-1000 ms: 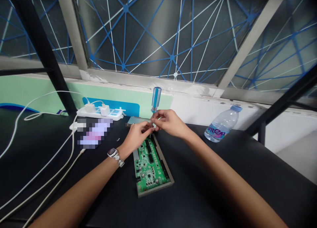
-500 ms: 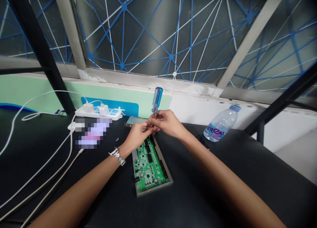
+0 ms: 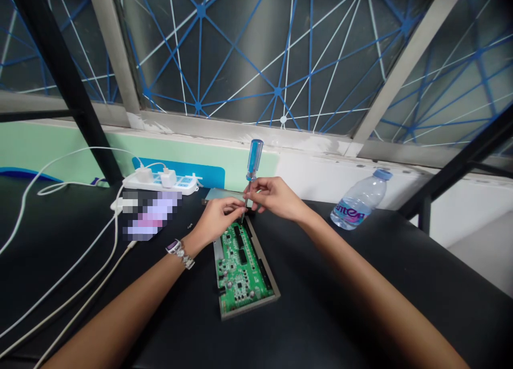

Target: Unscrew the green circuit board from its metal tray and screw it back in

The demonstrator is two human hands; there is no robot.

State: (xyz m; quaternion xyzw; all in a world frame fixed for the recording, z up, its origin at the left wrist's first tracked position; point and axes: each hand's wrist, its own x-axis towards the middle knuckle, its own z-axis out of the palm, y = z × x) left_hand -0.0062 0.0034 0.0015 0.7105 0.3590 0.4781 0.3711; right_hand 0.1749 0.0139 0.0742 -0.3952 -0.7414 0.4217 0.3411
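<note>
A green circuit board (image 3: pixel 242 270) lies in a grey tray-like case (image 3: pixel 271 273) on the black table. A screwdriver (image 3: pixel 252 163) with a clear blue handle stands nearly upright over the board's far end, its tip down near the board. My right hand (image 3: pixel 274 198) pinches the metal shaft just below the handle. My left hand (image 3: pixel 216 217), with a wristwatch (image 3: pixel 178 251) on the wrist, has its fingertips closed around the shaft's lower end, by the tip.
A clear water bottle (image 3: pixel 358 201) lies on its side to the right. A white power strip (image 3: pixel 160 182) with chargers sits back left, white cables (image 3: pixel 72 273) trailing over the table. A small screw (image 3: pixel 191 226) lies left of the board. A window frame rises behind.
The screwdriver has stayed at the board's far end with a slight change of tilt. My left wrist has rolled a little; both hands keep their grip.
</note>
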